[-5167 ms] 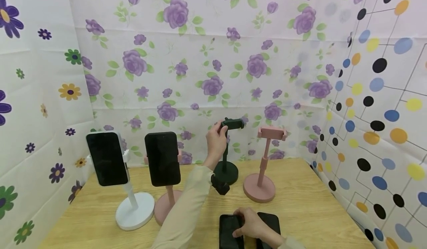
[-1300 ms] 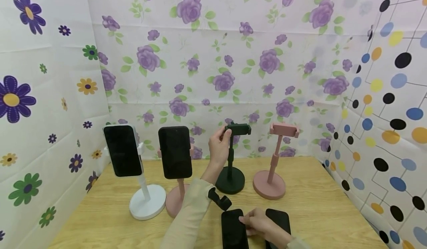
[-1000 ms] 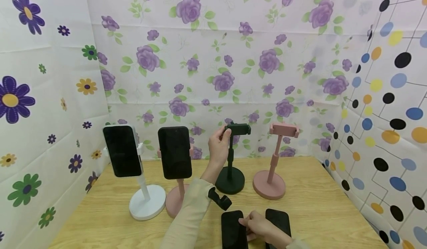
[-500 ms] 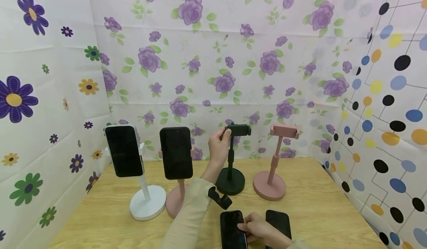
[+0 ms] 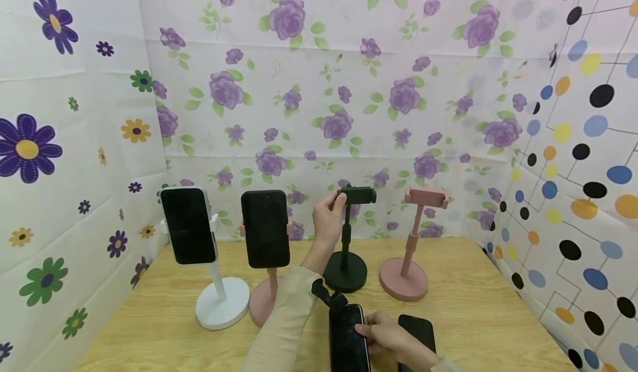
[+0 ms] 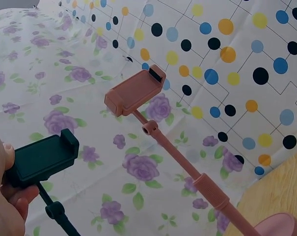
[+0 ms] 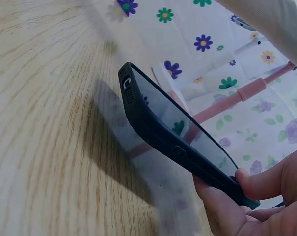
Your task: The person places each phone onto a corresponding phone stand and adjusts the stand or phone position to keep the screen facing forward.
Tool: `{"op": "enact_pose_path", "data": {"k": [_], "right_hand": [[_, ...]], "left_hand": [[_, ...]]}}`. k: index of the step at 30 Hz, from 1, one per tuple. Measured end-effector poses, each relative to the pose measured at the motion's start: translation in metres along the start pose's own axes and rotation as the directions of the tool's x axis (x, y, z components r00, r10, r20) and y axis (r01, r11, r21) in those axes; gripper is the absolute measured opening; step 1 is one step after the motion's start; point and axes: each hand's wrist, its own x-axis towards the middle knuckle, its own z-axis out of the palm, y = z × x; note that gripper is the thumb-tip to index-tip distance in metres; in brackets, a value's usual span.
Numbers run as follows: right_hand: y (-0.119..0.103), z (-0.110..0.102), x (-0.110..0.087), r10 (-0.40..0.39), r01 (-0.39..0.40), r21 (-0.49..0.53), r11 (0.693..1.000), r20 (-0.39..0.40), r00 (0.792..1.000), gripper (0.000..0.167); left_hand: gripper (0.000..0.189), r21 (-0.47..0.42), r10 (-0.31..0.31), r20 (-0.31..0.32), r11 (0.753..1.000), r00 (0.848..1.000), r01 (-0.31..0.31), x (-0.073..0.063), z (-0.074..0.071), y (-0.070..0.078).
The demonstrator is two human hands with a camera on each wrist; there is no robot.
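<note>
My left hand [image 5: 329,222] pinches the left end of the clamp on a dark green phone stand [image 5: 345,272]. In the left wrist view, thumb and fingers sit on either side of that clamp [image 6: 42,160], and nothing is in it. My right hand [image 5: 391,336] holds a black smartphone [image 5: 347,339] by its right edge, thumb over the screen. The right wrist view shows this phone tilted, with its shadow on the table below it. A second black phone [image 5: 418,330] lies on the table, partly hidden under my right hand and forearm.
A pink phone stand [image 5: 404,280] with a bare clamp stands to the right of the green one. At the left, a white stand [image 5: 222,303] and another pink stand [image 5: 261,300] each carry a phone. Patterned cloth [image 5: 319,84] encloses the wooden table [image 5: 149,316] behind and at both sides.
My right hand has taken hold of the left of the two phones and raised it, its upper end moving farther from me. My left hand stays on the green clamp.
</note>
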Motion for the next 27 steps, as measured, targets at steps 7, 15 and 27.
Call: {"op": "enact_pose_path", "data": {"k": [7, 15, 27], "right_hand": [[-0.002, 0.0, 0.004, 0.019, -0.018, 0.009, 1.0, -0.006, 1.0, 0.018], [-0.007, -0.001, 0.001, 0.019, -0.019, 0.007, 1.0, -0.064, 0.998, 0.021], [-0.01, 0.001, 0.003, 0.001, 0.001, 0.024, 1.0, -0.1, 0.995, 0.024]], "left_hand": [[0.033, 0.0, 0.001, 0.003, 1.0, 1.0, -0.001, 0.0, -0.002, 0.0], [0.035, -0.015, 0.006, 0.027, 1.0, 1.0, -0.005, 0.001, -0.001, -0.002], [0.039, -0.009, -0.013, 0.041, 1.0, 0.999, 0.014, -0.001, -0.002, -0.001]]}}
